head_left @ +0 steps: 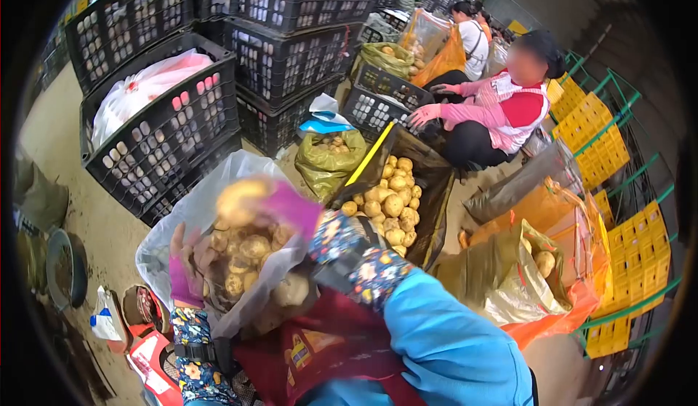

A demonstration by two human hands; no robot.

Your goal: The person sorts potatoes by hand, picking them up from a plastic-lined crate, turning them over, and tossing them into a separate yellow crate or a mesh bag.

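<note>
My right hand (285, 206), in a purple glove and smeared by motion, grips a potato (240, 200) above a clear plastic bag (161, 255). Several potatoes (251, 250) lie inside that bag. At the bag's left side is my left hand (187, 266), its gloved fingers apart and pointing up, with nothing visible in them. To the right of the bag, a dark-lined crate (429, 220) holds many loose potatoes (392, 202). A yellow strip (369, 153) runs along the crate's left edge.
Black crates (171, 133) are stacked at the left and back. A green sack (331, 160) stands behind the bag. A person (502, 108) in pink gloves crouches beyond the dark-lined crate. Orange and clear sacks (538, 260) and yellow crates (632, 253) stand at right.
</note>
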